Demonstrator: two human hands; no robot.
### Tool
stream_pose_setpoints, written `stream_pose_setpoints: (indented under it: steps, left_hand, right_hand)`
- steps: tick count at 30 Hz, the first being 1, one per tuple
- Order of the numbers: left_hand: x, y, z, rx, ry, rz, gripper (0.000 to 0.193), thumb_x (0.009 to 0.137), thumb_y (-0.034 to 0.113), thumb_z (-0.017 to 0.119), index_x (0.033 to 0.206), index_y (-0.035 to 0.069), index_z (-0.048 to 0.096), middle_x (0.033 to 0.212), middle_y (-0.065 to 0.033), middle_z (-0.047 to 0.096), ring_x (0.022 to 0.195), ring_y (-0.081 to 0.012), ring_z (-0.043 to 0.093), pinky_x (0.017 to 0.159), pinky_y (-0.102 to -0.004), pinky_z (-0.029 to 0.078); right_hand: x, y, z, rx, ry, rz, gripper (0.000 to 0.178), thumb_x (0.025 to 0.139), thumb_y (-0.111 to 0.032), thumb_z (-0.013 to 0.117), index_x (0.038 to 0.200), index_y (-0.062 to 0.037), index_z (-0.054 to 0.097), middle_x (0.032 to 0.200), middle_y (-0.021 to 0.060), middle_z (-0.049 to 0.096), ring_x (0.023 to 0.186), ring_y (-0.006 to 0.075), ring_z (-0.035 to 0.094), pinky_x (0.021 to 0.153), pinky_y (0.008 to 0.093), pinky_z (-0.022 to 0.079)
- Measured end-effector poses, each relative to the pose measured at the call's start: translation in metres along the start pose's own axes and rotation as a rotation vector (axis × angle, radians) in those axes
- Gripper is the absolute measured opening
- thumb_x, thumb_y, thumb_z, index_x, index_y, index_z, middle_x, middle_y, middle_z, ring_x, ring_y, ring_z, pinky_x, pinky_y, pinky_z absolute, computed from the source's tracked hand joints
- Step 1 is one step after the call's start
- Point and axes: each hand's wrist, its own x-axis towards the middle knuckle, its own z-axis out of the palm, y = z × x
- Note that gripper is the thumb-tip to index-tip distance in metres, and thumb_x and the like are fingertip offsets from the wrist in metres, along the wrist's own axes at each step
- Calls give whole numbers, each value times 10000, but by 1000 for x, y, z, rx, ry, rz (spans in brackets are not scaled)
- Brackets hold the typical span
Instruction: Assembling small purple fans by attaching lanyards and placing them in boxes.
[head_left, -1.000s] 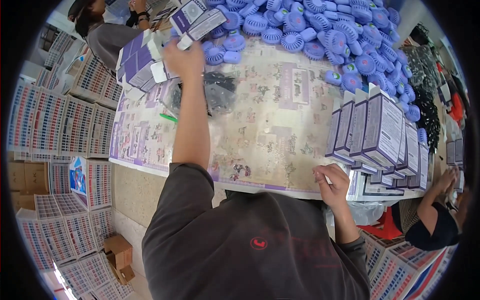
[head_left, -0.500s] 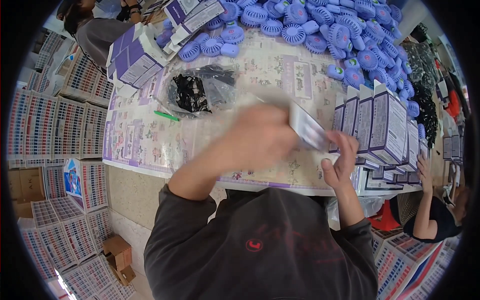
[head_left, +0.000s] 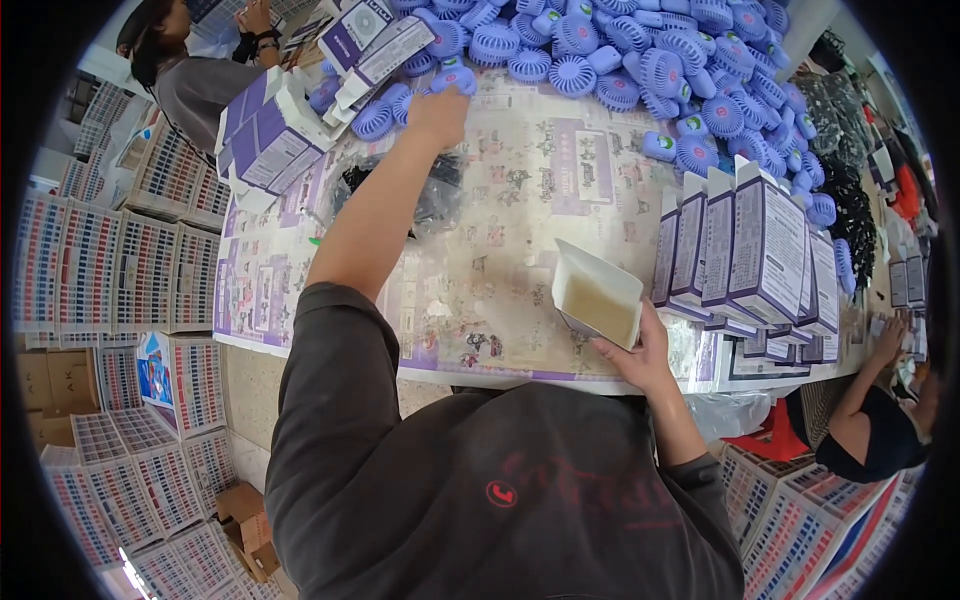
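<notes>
My left hand (head_left: 437, 117) reaches out to the near-left edge of a heap of purple-blue handheld fans (head_left: 610, 40). Its fingers close on one handheld fan (head_left: 455, 79), which still lies at the heap's edge; the hand hides part of it. At the table's front edge my right hand (head_left: 645, 352) holds a small carton (head_left: 600, 308) from its lower right side. The carton's top is open with a white flap raised, and its inside looks bare and brownish. Under my left forearm lies a clear plastic bag (head_left: 435, 205) with black cords in it, partly hidden.
Purple-and-white cartons with raised flaps (head_left: 745, 245) stand in a row on the right of the table (head_left: 500, 270). More cartons (head_left: 275, 135) lie at the left. Black cords (head_left: 850, 200) pile up at far right. Stacked boxes (head_left: 150, 270) line the left. Other people work at both sides.
My left hand has gone from beside the carton out to the fans. The carton, blurred and tilted between both hands before, now rests in my right hand with its opening in view.
</notes>
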Motion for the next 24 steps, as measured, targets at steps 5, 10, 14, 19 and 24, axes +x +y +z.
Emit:
stream_pose_setpoints:
  steps: [5,10,14,19,24]
  left_hand:
    - [-2,8,-7,44,65,32,471,765,132,646,1229,78,580,1257,-137,566,1086,-293,611,894,-425,484]
    - [-65,38,-84,-1446,392,131,557,692,46,747,1218,12,565,1117,-144,636,1036,-232,633,817,-342,520]
    - [-123,51,-114,-1821,391,597,512,681,-82,673,1177,-6,572,1057,-139,633,1011,-210,624,800,-307,505]
    - [-152,67,-134,-1561,339,984,471,638,-99,574,1101,-15,599,1044,-190,620,922,-222,618,756,-295,493]
    - [-172,76,-151,-1190,520,990,454,590,-66,553,1035,7,607,1047,-281,593,805,-212,604,693,-278,477]
  right_hand:
    - [1,10,-3,56,11,13,670,697,-191,834,1248,20,519,1089,164,596,996,306,587,872,361,466]
    - [0,22,-8,106,-8,43,651,716,-194,833,1257,2,528,1131,129,604,1046,244,589,900,344,460]
    - [7,21,-13,118,-3,20,696,690,-211,846,1269,-2,520,1106,154,600,1013,306,589,880,366,466]
    - [5,22,-16,44,-46,32,680,699,-203,842,1266,-4,525,1106,154,601,1019,306,589,888,371,464]
    - [7,13,-16,-32,6,-71,691,694,-214,850,1269,-7,527,1107,162,607,1029,298,589,888,375,463]
